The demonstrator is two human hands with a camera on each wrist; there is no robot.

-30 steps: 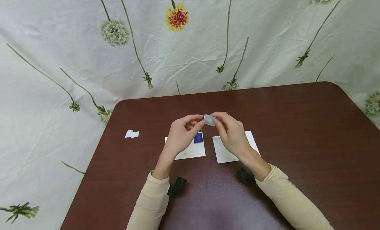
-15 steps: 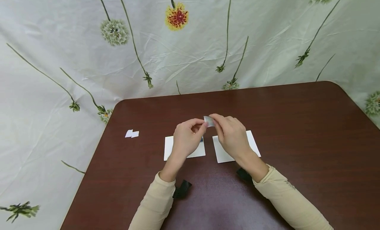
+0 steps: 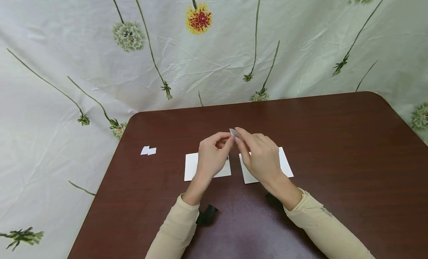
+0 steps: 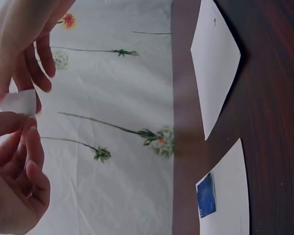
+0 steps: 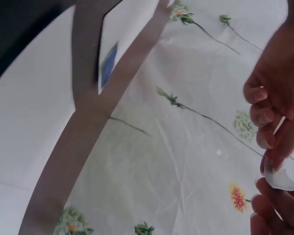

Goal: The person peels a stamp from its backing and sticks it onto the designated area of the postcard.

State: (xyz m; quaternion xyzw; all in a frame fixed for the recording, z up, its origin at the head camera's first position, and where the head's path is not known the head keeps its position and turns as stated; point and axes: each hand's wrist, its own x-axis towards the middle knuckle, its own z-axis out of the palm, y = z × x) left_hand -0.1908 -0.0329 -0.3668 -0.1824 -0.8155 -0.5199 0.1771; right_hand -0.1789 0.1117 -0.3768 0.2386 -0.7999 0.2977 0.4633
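Note:
Between my two hands, above the table, is a small pale stamp-sized paper [image 3: 235, 133], slightly bent. My left hand [image 3: 211, 156] pinches one edge with thumb and index finger; my right hand [image 3: 262, 155] pinches the opposite side. The right wrist view shows the paper [image 5: 284, 180] curving between the fingertips. Below my left hand lies a white card [image 3: 191, 167]; its blue stamp [image 4: 206, 196] shows in the left wrist view but is mostly hidden from the head. Another white card [image 3: 286, 165] lies partly under my right hand, its visible face plain.
Two small white paper scraps [image 3: 148, 151] lie at the left of the dark red-brown table [image 3: 334, 147]. Behind its far edge hangs a white flowered cloth [image 3: 220, 58]. A black wrist camera mount [image 3: 207, 215] sticks out from the left sleeve.
Both hands have drawn closer together, the left moving slightly right. The small paper has turned and bent, showing a narrower face, and the left hand now covers most of the blue stamp.

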